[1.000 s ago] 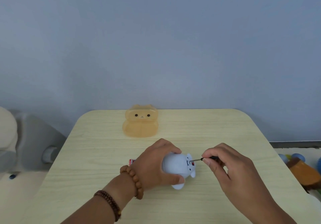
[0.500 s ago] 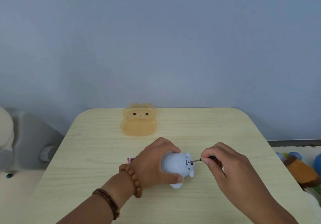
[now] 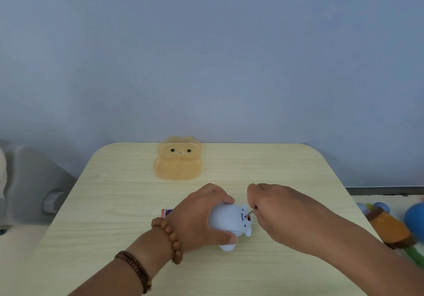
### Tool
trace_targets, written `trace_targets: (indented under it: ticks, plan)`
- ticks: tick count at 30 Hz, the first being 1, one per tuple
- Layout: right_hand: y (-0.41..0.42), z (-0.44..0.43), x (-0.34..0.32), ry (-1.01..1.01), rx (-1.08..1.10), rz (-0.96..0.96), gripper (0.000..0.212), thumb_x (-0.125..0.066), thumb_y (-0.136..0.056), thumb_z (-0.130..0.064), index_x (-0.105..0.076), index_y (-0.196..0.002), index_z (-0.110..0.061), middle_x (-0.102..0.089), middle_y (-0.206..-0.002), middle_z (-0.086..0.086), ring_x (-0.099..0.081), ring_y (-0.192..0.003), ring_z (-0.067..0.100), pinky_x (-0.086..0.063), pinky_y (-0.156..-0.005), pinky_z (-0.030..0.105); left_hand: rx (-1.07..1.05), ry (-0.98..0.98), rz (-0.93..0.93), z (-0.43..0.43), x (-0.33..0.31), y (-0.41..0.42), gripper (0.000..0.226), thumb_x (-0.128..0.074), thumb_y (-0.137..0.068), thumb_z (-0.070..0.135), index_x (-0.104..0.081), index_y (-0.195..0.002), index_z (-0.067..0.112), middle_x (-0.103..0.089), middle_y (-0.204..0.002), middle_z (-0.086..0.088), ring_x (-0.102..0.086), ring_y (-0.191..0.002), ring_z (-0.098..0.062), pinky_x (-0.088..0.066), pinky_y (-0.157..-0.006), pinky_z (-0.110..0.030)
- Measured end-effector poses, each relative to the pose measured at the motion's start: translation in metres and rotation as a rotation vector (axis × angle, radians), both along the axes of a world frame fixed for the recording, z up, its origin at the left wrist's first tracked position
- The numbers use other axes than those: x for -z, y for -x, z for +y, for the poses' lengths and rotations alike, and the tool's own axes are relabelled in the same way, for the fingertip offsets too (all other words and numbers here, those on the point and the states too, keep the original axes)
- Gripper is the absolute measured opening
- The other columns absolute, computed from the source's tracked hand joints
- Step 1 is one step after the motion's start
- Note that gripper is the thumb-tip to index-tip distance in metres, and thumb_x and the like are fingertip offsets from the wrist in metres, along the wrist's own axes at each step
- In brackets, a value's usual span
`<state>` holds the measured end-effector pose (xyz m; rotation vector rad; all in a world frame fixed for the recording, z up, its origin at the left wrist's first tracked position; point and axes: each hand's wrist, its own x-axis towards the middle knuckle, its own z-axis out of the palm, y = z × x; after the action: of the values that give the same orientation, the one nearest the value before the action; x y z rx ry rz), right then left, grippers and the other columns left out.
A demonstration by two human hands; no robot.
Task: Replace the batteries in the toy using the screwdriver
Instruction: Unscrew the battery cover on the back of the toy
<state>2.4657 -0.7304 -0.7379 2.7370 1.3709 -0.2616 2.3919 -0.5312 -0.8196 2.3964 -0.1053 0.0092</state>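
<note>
A small light-blue animal toy (image 3: 226, 220) lies on its side on the pale wooden table (image 3: 286, 171). My left hand (image 3: 199, 217) is wrapped around its body from the left. My right hand (image 3: 277, 213) pinches a thin screwdriver (image 3: 251, 213) whose metal tip touches a small opening with a red spot on the toy's underside. The screwdriver's handle is hidden inside my fingers. Behind my left wrist, a red, white and blue battery (image 3: 166, 212) peeks out on the table.
A translucent orange bear-shaped box (image 3: 178, 158) stands at the table's far edge. Soft toys (image 3: 390, 226) lie on the floor to the right. A grey object (image 3: 34, 187) sits left of the table. The wall is close behind.
My right hand has rolled over, knuckles now up, and moved closer to the toy with the screwdriver tip still at the opening. My left hand keeps its hold.
</note>
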Motion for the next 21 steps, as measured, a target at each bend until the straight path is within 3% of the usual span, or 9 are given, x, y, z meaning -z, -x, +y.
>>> trace_targets:
  ticks: [3, 5, 8, 11, 14, 16, 21]
  plan:
    - [-0.004, 0.003, 0.007, -0.009, -0.116, -0.133, 0.036, -0.078, -0.073, -0.009, -0.045, -0.075, -0.022, -0.039, -0.068, -0.009, -0.039, -0.054, 0.014, -0.013, -0.042, 0.022, -0.003, 0.008, -0.006, 0.000, 0.000, -0.001, 0.065, -0.078, -0.064, 0.054, -0.053, -0.122, 0.039, -0.044, -0.120, 0.026, -0.047, -0.110, 0.005, -0.044, -0.093, -0.019]
    - [-0.007, 0.005, 0.007, 0.001, -0.148, -0.213, 0.035, -0.086, -0.072, -0.026, -0.052, -0.067, -0.024, -0.047, -0.061, -0.009, -0.047, -0.047, 0.015, -0.017, -0.040, 0.024, 0.004, 0.007, -0.002, 0.000, 0.000, -0.001, 0.065, -0.079, -0.064, 0.055, -0.053, -0.122, 0.039, -0.044, -0.120, 0.026, -0.047, -0.110, 0.006, -0.044, -0.092, -0.018]
    - [-0.008, 0.009, 0.005, -0.008, -0.107, -0.249, 0.037, -0.055, -0.098, -0.051, -0.048, -0.076, -0.022, -0.049, -0.072, -0.005, -0.050, -0.060, 0.024, -0.027, -0.051, 0.031, 0.012, 0.006, -0.006, 0.001, 0.001, -0.001, 0.067, -0.077, -0.063, 0.057, -0.052, -0.123, 0.039, -0.044, -0.121, 0.025, -0.048, -0.110, 0.005, -0.045, -0.092, -0.020]
    - [-0.003, 0.009, 0.001, -0.028, 0.009, -0.110, 0.040, -0.031, -0.104, -0.056, -0.043, -0.092, -0.020, -0.053, -0.085, -0.004, -0.052, -0.072, 0.026, -0.037, -0.061, 0.036, 0.025, -0.004, -0.011, 0.001, 0.002, 0.000, 0.067, -0.077, -0.064, 0.057, -0.051, -0.123, 0.040, -0.043, -0.122, 0.026, -0.047, -0.111, 0.005, -0.045, -0.091, -0.020]
    - [0.001, 0.005, -0.008, -0.043, 0.039, 0.036, 0.019, -0.041, -0.104, -0.039, -0.045, -0.107, -0.021, -0.060, -0.096, -0.003, -0.061, -0.080, 0.025, -0.047, -0.068, 0.039, 0.033, -0.015, -0.014, 0.001, 0.002, 0.002, 0.068, -0.076, -0.066, 0.058, -0.049, -0.126, 0.040, -0.039, -0.125, 0.029, -0.044, -0.113, 0.008, -0.042, -0.094, -0.016]
    - [0.001, 0.006, -0.012, 0.034, 0.019, 0.044, 0.004, -0.046, -0.100, -0.020, -0.045, -0.105, -0.020, -0.058, -0.098, -0.002, -0.060, -0.080, 0.024, -0.047, -0.068, 0.038, 0.029, -0.017, -0.018, 0.001, 0.002, 0.002, 0.069, -0.076, -0.065, 0.060, -0.050, -0.126, 0.040, -0.039, -0.126, 0.029, -0.044, -0.115, 0.008, -0.042, -0.095, -0.017]
    - [-0.004, 0.011, -0.005, 0.049, -0.007, 0.005, 0.011, -0.050, -0.098, -0.011, -0.048, -0.104, -0.020, -0.056, -0.100, -0.003, -0.061, -0.080, 0.023, -0.051, -0.067, 0.038, 0.018, -0.016, -0.018, 0.001, 0.003, 0.003, 0.069, -0.076, -0.066, 0.060, -0.050, -0.126, 0.040, -0.041, -0.125, 0.028, -0.044, -0.113, 0.007, -0.043, -0.095, -0.019]
